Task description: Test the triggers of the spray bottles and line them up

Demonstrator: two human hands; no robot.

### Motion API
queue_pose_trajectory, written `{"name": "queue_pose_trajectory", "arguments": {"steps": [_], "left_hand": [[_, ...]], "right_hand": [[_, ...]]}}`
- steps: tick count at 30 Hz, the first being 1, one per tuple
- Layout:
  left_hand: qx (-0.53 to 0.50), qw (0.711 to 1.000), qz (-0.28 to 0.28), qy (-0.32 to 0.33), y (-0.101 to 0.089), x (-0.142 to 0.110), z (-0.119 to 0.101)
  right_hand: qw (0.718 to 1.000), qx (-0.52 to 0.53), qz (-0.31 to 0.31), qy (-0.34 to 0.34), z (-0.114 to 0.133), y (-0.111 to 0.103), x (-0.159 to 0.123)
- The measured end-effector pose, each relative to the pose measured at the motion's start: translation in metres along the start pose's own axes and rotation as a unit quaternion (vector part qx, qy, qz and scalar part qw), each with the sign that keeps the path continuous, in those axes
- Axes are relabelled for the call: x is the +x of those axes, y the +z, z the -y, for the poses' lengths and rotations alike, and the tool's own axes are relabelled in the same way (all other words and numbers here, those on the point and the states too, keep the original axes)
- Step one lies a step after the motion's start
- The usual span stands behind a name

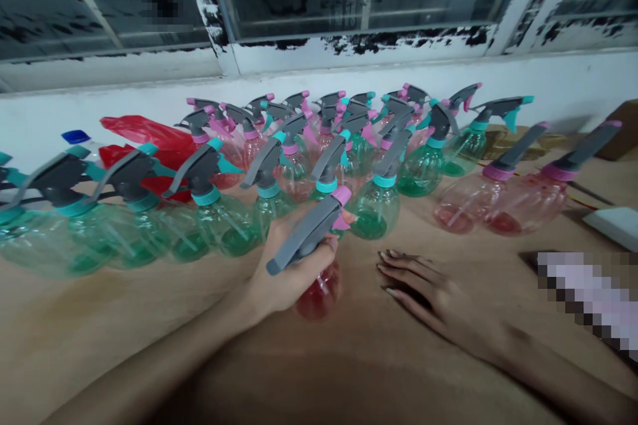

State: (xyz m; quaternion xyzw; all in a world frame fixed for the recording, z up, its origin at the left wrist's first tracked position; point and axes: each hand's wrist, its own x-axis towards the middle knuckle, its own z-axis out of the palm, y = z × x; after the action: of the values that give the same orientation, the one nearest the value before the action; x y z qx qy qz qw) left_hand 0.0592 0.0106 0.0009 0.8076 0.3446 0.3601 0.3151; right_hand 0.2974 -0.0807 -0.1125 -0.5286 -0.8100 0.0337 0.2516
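My left hand (pixel 284 272) is wrapped round the neck of a pink spray bottle (pixel 319 295), close to the trigger. This bottle has a grey head with a pink nozzle and stands on the table in front of me, its clear pink body partly hidden by my fingers. My right hand (pixel 423 289) rests on the tabletop to the right of it, fingers stretched out and holding nothing. Just beyond my hands stands a green spray bottle (pixel 375 212) with a turquoise collar.
Several green spray bottles (pixel 226 226) line the left, with more pink and green ones behind. Two pink spray bottles (pixel 528 206) stand at the right. A red plastic bag (pixel 154 136) lies at the back left, and a white object (pixel 615 226) at the right edge.
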Motion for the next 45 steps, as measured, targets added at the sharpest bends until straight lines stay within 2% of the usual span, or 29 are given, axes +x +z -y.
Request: {"name": "queue_pose_trajectory", "arguments": {"steps": [5, 10, 14, 17, 20, 22, 24, 27, 30, 33, 37, 38, 41, 45], "left_hand": [[-0.001, 0.999, 0.009, 0.044, 0.021, 0.005, -0.017], [-0.043, 0.997, 0.032, 0.054, 0.049, 0.011, -0.028], [-0.048, 0.997, 0.017, 0.065, 0.078, 0.019, -0.039], [-0.057, 0.995, 0.021, 0.081, 0.103, 0.027, -0.050], [-0.070, 0.992, 0.013, 0.109, 0.128, 0.036, -0.059], [-0.078, 0.989, 0.009, 0.123, 0.140, 0.043, -0.064], [-0.084, 0.988, 0.029, 0.123, 0.147, 0.051, -0.068], [-0.107, 0.986, 0.083, 0.101, 0.143, 0.057, -0.070], [-0.137, 0.980, 0.128, 0.061, 0.126, 0.050, -0.065], [-0.075, 0.991, 0.090, 0.056, 0.102, 0.029, -0.054], [0.028, 0.992, 0.119, 0.004, 0.074, -0.004, -0.033], [0.056, 0.989, 0.135, 0.012, 0.071, -0.011, -0.027], [0.135, 0.977, 0.157, 0.051, 0.071, -0.028, -0.008], [0.239, 0.945, 0.204, 0.094, 0.084, -0.042, 0.013]], "right_hand": [[1.000, 0.014, 0.018, 0.017, 0.005, -0.006, 0.001], [0.998, 0.035, 0.026, 0.038, 0.022, -0.039, 0.003], [0.998, 0.018, 0.007, 0.054, 0.028, -0.059, -0.002], [0.995, -0.007, -0.009, 0.103, 0.024, -0.061, -0.011], [0.987, -0.031, -0.054, 0.146, 0.017, -0.061, -0.020], [0.983, -0.041, -0.081, 0.159, 0.012, -0.063, -0.023], [0.981, -0.052, -0.095, 0.160, 0.007, -0.066, -0.024], [0.983, -0.074, -0.097, 0.136, -0.003, -0.072, -0.022], [0.985, -0.098, -0.098, 0.100, -0.016, -0.075, -0.015], [0.983, -0.114, -0.102, 0.097, -0.029, -0.077, -0.005], [0.976, -0.137, -0.115, 0.128, -0.040, -0.077, 0.010], [0.974, -0.140, -0.113, 0.138, -0.041, -0.078, 0.014], [0.969, -0.150, -0.107, 0.162, -0.043, -0.078, 0.023], [0.966, -0.163, -0.113, 0.163, -0.044, -0.076, 0.033]]}}
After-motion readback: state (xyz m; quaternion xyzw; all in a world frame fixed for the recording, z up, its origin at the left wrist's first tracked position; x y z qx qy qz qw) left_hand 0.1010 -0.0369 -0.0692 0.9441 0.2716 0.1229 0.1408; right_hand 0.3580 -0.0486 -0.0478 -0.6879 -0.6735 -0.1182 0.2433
